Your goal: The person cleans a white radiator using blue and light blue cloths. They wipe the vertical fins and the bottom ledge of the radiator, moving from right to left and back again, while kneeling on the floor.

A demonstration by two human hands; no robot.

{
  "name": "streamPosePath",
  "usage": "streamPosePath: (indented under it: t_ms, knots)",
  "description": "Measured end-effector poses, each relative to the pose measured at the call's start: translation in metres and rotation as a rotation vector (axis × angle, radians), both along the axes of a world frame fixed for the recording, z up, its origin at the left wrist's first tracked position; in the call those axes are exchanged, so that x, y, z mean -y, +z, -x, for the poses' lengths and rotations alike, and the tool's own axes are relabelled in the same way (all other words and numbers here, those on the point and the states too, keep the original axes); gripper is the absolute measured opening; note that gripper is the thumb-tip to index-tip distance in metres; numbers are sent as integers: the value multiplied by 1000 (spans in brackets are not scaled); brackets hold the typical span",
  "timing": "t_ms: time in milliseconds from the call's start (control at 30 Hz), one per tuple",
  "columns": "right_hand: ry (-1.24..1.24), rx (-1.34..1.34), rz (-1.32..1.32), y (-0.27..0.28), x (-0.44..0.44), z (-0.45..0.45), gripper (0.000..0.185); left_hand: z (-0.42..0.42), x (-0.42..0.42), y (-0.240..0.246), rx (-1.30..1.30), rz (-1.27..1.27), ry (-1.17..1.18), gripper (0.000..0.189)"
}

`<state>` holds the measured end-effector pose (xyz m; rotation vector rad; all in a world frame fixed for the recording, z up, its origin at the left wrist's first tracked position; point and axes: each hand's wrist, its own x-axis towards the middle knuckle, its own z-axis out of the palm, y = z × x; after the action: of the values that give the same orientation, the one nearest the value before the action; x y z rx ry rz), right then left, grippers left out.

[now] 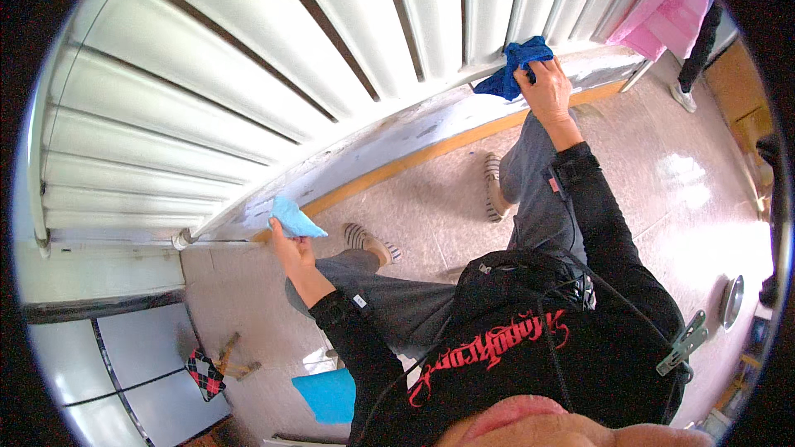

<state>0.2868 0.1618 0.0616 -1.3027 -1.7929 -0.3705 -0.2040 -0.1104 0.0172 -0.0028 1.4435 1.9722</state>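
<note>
A crumpled dark blue cloth (520,68) is gripped in my right hand (546,88), against the lower edge of a white slatted radiator (348,31). My left hand (293,253) holds a folded light blue cloth (294,217) near the wall below the radiator's lower left part. The two hands are well apart. Both cloths partly hide the fingers.
A pink towel (664,9) hangs at the radiator's right end. Another person's leg and shoe (683,96) show at the upper right. A metal bowl (733,303) is at the right, a small stool with a checked cover (205,375) at the lower left. A wooden strip (397,166) edges the wall.
</note>
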Motion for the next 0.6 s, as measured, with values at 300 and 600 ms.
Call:
streamPosePath:
  t_ms: [300,600]
  knots:
    - [-179,-507,72,-16,-25,-12,24,2,-1,1,-34,71,-5,51]
    - [-131,-446,43,-11,-19,-6,22,0,-7,8,-127,198,-53,55]
